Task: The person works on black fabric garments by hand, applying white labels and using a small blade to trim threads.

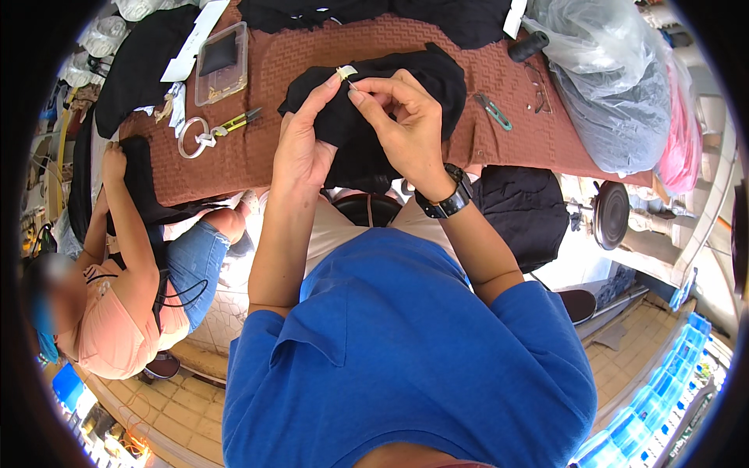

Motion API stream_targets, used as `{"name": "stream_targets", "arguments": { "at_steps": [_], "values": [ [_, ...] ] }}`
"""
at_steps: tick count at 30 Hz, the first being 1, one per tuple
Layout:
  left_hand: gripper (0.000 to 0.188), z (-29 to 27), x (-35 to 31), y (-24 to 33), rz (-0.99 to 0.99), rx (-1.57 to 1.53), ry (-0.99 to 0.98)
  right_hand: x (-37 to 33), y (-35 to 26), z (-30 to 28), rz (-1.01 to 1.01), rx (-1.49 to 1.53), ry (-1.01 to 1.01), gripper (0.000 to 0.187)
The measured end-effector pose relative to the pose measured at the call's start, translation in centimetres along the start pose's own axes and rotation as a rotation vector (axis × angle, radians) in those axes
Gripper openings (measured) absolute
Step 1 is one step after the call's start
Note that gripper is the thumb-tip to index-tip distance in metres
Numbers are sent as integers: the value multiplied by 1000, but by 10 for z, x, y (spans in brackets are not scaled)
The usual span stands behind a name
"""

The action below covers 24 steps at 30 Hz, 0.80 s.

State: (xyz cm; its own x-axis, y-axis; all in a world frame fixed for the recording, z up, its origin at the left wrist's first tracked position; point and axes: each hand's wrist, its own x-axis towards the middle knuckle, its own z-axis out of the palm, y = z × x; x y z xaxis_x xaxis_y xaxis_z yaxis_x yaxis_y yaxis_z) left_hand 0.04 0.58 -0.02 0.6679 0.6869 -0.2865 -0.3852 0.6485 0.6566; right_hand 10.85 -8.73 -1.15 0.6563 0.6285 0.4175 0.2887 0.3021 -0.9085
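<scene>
Both my hands work a black cloth [355, 125] over the bench [273, 148].
My left hand [303, 148] and right hand [402, 117] pinch its small white tag [346, 72], fingers closed.

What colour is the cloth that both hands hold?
Black, seen in the head view: the cloth carries a small white tag at the fingertips.

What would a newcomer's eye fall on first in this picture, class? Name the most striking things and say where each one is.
First, the two hands at centre top: the left hand and right hand pinch a small white tag on a black garment above the brown table. Next, the wearer's blue shirt fills the lower middle. At the left edge, another person in a peach top handles black fabric, and bulging plastic bags sit at the upper right.
</scene>
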Motion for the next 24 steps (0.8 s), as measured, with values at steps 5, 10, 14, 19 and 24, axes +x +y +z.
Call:
{"name": "stream_targets", "arguments": {
  "at_steps": [5, 10, 14, 19, 24],
  "values": [
    [24, -1, 0, -1, 10, 12, 5, 0, 0, -1, 14, 2, -13, 12],
    [24, -3, -1, -2, 13, 21, 0, -1, 1, 0, 38, 40, -14, 12],
    [25, -3, -1, -2, 11, 18, 8, -1, 1, 0, 41, 38, -22, 12],
    [24, 0, -3, -1, 15, 26, 7, -1, 1, 1, 82, 48, -26, 12],
    [24, 1, -3, -1, 23, 27, 22, -1, 3, 2, 125, 94, -25, 13]
  ]
}}
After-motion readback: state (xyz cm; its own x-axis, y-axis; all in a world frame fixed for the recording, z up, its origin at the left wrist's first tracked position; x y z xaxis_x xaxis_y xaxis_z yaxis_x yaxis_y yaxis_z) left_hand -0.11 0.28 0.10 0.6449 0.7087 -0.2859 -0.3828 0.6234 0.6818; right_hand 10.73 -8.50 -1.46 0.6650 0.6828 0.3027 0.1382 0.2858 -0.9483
